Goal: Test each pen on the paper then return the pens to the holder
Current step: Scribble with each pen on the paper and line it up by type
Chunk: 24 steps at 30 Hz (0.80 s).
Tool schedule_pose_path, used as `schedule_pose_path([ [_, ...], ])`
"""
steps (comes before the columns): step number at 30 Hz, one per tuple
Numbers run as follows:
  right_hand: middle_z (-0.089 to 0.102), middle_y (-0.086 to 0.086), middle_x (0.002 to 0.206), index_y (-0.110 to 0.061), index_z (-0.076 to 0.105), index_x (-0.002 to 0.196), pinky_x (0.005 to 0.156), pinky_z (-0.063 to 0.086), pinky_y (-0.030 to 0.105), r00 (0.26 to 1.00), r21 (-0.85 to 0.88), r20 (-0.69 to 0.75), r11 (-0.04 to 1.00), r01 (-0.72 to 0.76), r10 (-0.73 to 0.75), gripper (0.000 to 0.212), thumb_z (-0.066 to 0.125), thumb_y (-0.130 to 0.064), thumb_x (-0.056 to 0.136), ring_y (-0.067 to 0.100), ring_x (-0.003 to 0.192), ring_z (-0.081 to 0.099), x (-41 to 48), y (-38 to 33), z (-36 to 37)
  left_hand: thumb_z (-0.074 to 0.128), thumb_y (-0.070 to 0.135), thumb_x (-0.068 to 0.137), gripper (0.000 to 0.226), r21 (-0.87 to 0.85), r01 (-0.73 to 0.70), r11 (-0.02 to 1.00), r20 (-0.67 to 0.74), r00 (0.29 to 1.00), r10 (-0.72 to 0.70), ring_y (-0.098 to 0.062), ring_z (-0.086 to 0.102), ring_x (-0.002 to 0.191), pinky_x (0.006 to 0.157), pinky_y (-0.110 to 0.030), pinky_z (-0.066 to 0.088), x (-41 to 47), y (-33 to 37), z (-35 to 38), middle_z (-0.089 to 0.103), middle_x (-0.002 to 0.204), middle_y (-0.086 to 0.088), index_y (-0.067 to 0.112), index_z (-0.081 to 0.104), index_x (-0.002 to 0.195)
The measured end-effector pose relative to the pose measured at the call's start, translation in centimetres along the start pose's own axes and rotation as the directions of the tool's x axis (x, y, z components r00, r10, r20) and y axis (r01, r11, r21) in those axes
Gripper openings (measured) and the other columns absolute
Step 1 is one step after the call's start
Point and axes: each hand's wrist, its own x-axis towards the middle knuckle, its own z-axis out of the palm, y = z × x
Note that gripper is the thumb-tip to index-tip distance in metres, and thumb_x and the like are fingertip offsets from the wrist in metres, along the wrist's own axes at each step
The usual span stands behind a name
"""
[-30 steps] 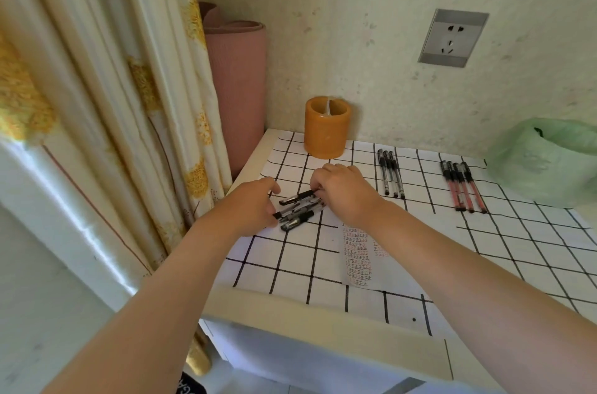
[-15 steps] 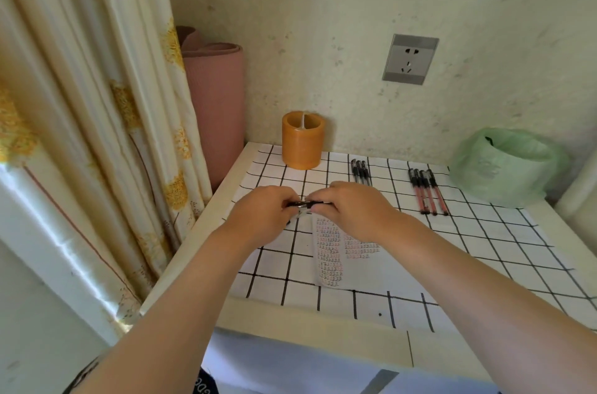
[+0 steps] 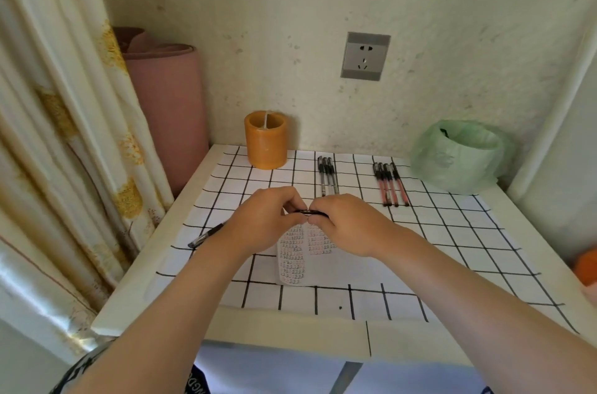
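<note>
Both hands meet over the middle of the table and hold one black pen [image 3: 305, 212] level between them. My left hand [image 3: 265, 219] grips its left end and my right hand [image 3: 345, 225] pinches its right end. Below them lies the test paper [image 3: 300, 256], marked with rows of scribbles. Another black pen [image 3: 206, 235] lies on the table to the left, partly hidden by my left wrist. The orange holder [image 3: 266, 140] stands at the back left. Three black pens [image 3: 328, 175] and three red pens [image 3: 391, 183] lie in rows farther back.
The table [image 3: 452, 248] wears a white cover with a black grid. A green plastic bag [image 3: 458, 156] sits at the back right, a rolled pink mat [image 3: 168, 102] and a curtain [image 3: 64, 135] stand left. An orange object [image 3: 586, 266] shows at the right edge.
My hands left the pile of black pens at the left, lifted one pen and brought it over the paper. The camera tilted up and back.
</note>
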Motion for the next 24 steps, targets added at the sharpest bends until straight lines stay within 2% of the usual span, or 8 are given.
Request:
schedule_pose_path([
  [4, 0.058, -0.006, 0.074, -0.021, 0.059, 0.088, 0.064, 0.048, 0.040, 0.999, -0.038, -0.039, 0.999, -0.005, 0.004, 0.020, 0.049, -0.033, 0.100, 0.020, 0.071, 0.056, -0.6, 1.0, 0.5, 0.073, 0.028, 0.088, 0.005, 0.007, -0.020, 1.000, 0.041, 0.999, 0.019, -0.002, 0.057, 0.067, 0.068, -0.025, 0.050, 0.5, 0.3, 0.8, 0.068, 0.082, 0.012, 0.029, 0.068, 0.089],
  [9, 0.053, -0.012, 0.065, -0.029, 0.064, 0.101, 0.053, 0.033, 0.030, 0.992, -0.138, -0.124, 0.990, -0.007, -0.010, 0.024, 0.045, -0.044, 0.101, 0.015, 0.062, 0.050, -1.0, 2.1, 0.7, 0.073, 0.029, 0.088, 0.006, 0.018, -0.016, 1.000, 0.056, 0.998, 0.015, -0.003, 0.057, 0.067, 0.067, -0.026, 0.049, 1.1, 0.4, 1.1, 0.067, 0.081, 0.013, 0.028, 0.068, 0.089],
  [13, 0.053, -0.014, 0.063, -0.033, 0.065, 0.109, 0.057, 0.036, 0.028, 0.997, -0.024, -0.051, 0.998, -0.057, 0.056, 0.025, 0.048, -0.048, 0.099, 0.009, 0.065, 0.052, -1.2, 2.6, 0.7, 0.074, 0.033, 0.087, 0.007, 0.081, 0.008, 0.997, 0.072, 0.997, -0.014, -0.006, 0.062, 0.076, 0.073, -0.031, 0.053, 1.5, 0.4, 1.3, 0.067, 0.083, 0.016, 0.032, 0.067, 0.089],
  [15, 0.062, -0.012, 0.078, -0.034, 0.054, 0.129, 0.067, 0.042, 0.029, 0.994, 0.003, 0.011, 0.994, -0.108, 0.108, 0.035, 0.049, -0.048, 0.098, 0.010, 0.078, 0.058, -1.4, 3.2, 0.8, 0.071, 0.034, 0.089, 0.006, 0.171, 0.029, 0.985, 0.061, 0.997, -0.040, -0.003, 0.060, 0.078, 0.072, -0.029, 0.052, 1.6, 0.3, 1.6, 0.065, 0.084, 0.018, 0.033, 0.065, 0.091],
  [17, 0.066, -0.005, 0.087, -0.032, 0.040, 0.139, 0.068, 0.046, 0.031, 0.989, 0.125, 0.045, 0.981, -0.145, 0.141, 0.040, 0.049, -0.032, 0.100, 0.010, 0.077, 0.059, -1.7, 3.9, 0.9, 0.068, 0.035, 0.090, 0.006, 0.287, 0.054, 0.956, 0.038, 0.997, -0.068, -0.003, 0.058, 0.081, 0.072, -0.028, 0.051, 1.8, 0.0, 1.6, 0.064, 0.089, 0.018, 0.034, 0.063, 0.094],
  [19, 0.064, -0.001, 0.089, -0.030, 0.041, 0.129, 0.062, 0.041, 0.024, 0.987, 0.255, 0.036, 0.954, -0.158, 0.154, 0.035, 0.046, -0.013, 0.100, 0.002, 0.067, 0.054, -2.0, 4.4, 0.9, 0.066, 0.035, 0.090, 0.008, 0.368, 0.070, 0.927, 0.044, 0.995, -0.092, -0.005, 0.058, 0.086, 0.070, -0.027, 0.049, 1.9, -0.4, 1.7, 0.065, 0.095, 0.016, 0.034, 0.062, 0.097],
  [22, 0.059, -0.007, 0.085, -0.023, 0.057, 0.104, 0.059, 0.040, 0.019, 0.973, 0.435, -0.022, 0.879, -0.197, 0.230, 0.023, 0.045, -0.004, 0.100, -0.007, 0.057, 0.052, -1.9, 4.6, 0.7, 0.067, 0.032, 0.089, 0.011, 0.412, 0.075, 0.908, 0.097, 0.987, -0.126, -0.008, 0.058, 0.090, 0.072, -0.027, 0.050, 2.1, -0.8, 2.1, 0.064, 0.101, 0.014, 0.034, 0.062, 0.098],
  [24, 0.060, -0.004, 0.083, -0.018, 0.068, 0.093, 0.056, 0.047, 0.022, 0.955, 0.612, -0.019, 0.759, -0.222, 0.295, 0.034, 0.041, 0.002, 0.100, -0.002, 0.057, 0.056, -1.8, 4.6, 0.9, 0.069, 0.029, 0.088, 0.016, 0.415, 0.066, 0.907, 0.125, 0.984, -0.128, -0.008, 0.057, 0.093, 0.079, -0.029, 0.052, 2.3, -0.9, 2.4, 0.063, 0.105, 0.013, 0.034, 0.063, 0.101],
])
